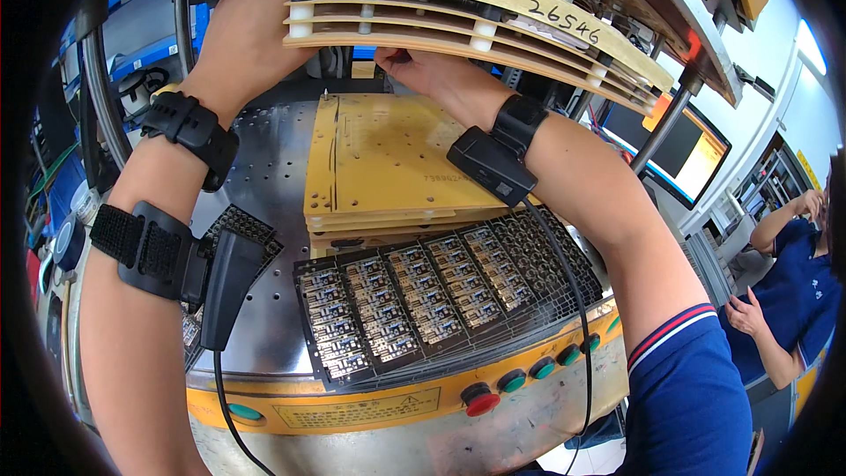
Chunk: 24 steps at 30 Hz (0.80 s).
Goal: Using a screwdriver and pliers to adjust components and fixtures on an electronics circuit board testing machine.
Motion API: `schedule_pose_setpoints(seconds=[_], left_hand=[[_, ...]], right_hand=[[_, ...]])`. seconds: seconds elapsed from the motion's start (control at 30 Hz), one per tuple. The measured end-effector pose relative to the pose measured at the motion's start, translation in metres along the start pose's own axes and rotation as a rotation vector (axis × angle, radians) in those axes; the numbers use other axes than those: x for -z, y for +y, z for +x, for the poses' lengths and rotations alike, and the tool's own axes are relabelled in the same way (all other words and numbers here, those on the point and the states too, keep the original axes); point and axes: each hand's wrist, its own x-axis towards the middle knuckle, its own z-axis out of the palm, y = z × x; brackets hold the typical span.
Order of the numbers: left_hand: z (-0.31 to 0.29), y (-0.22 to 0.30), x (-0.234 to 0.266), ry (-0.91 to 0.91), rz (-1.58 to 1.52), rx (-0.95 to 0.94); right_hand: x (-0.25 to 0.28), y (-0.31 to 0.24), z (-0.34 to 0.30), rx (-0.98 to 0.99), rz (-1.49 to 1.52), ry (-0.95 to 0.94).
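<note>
Both my arms reach up and forward beneath a raised layered fixture (388,35) of tan boards with white spacers. My left hand (256,31) is at the fixture's left end, its fingers hidden behind the boards. Under the lower board, my right hand (419,69) is closed with its fingers curled; what they hold, if anything, is hidden. Below my hands sits a yellow lower fixture plate (379,154) on a metal bed. In front of it lies a stack of black panels with circuit boards (405,300), its right part covered by an empty-looking black grid (546,256).
Metal guide posts (101,88) stand at the sides. The yellow front rail has a red stop button (480,398) and several green buttons (511,381). More black panels (238,234) lie left. A monitor (679,150) and a person in blue (784,300) are at the right.
</note>
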Motion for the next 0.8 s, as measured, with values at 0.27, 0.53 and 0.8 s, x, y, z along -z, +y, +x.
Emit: schedule_pose_setpoints(seconds=[0.27,0.53,0.8], left_hand=[[0.002,0.002,0.001,-0.025,0.018,-0.007],[0.002,0.004,0.003,-0.029,-0.007,0.026],[0.009,0.018,0.010,0.000,-0.080,0.046]], right_hand=[[-0.007,-0.003,-0.002,0.012,-0.049,0.033],[-0.004,-0.009,-0.015,0.028,-0.092,-0.118],[-0.004,-0.049,-0.057,-0.221,-0.383,0.126]])
